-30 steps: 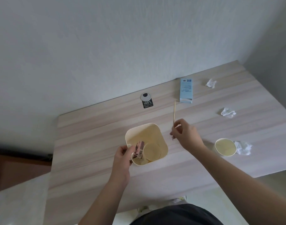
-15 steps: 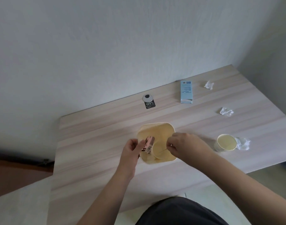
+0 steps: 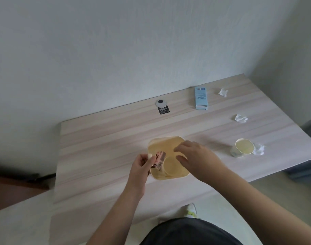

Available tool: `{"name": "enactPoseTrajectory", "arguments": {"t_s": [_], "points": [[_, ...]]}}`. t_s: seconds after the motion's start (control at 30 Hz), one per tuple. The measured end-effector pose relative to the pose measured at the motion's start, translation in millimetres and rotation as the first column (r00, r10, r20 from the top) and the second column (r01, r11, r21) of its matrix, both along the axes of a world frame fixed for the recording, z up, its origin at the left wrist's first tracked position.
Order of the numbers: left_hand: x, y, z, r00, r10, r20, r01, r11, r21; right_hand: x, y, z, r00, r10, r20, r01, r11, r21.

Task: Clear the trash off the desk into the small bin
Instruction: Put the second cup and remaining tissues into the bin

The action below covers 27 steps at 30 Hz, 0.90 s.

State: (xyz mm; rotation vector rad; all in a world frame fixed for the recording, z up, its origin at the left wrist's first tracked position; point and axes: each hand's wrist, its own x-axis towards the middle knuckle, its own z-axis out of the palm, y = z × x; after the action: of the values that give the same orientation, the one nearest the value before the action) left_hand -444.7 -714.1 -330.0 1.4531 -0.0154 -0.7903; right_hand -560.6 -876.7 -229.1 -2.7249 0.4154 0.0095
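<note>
The small cream bin (image 3: 164, 145) stands on the wooden desk (image 3: 101, 138) near its front edge. My left hand (image 3: 140, 167) grips the bin's left rim. My right hand (image 3: 198, 159) hovers over the bin's right side, fingers spread and holding nothing. Inside the bin lie a pink carton (image 3: 159, 159) and a paper cup (image 3: 170, 166). On the desk to the right are another paper cup (image 3: 243, 147), a blue carton (image 3: 201, 100) and three crumpled tissues (image 3: 223, 92), (image 3: 241, 118), (image 3: 259, 149). The wooden stick is out of sight.
A black tag with a round white disc (image 3: 162, 108) lies near the desk's back edge by the wall. The desk's right end sits in the room's corner. My shoe (image 3: 191, 210) shows on the floor below the front edge.
My right hand carried the wooden stick from above the desk to over the bin, and the stick is gone from its fingers, which have spread. My left hand stayed on the bin's rim.
</note>
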Motion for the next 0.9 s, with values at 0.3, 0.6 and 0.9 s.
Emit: {"name": "enactPoseTrajectory", "arguments": {"t_s": [0.3,0.6,0.9], "points": [[-10,-14,-10,0.992,-0.124,-0.033,0.123,0.992,-0.021,-50,-36,12,0.943,-0.332,0.034,0.333,0.943,-0.016],[-17,-48,-8,0.981,-0.190,-0.035,0.189,0.982,-0.025,-104,-106,-23,0.816,-0.569,-0.099,0.571,0.821,-0.008],[-32,-111,2,0.975,-0.222,-0.009,0.223,0.975,0.025,-114,-171,-84,0.803,-0.562,-0.199,0.580,0.814,0.044]]}}
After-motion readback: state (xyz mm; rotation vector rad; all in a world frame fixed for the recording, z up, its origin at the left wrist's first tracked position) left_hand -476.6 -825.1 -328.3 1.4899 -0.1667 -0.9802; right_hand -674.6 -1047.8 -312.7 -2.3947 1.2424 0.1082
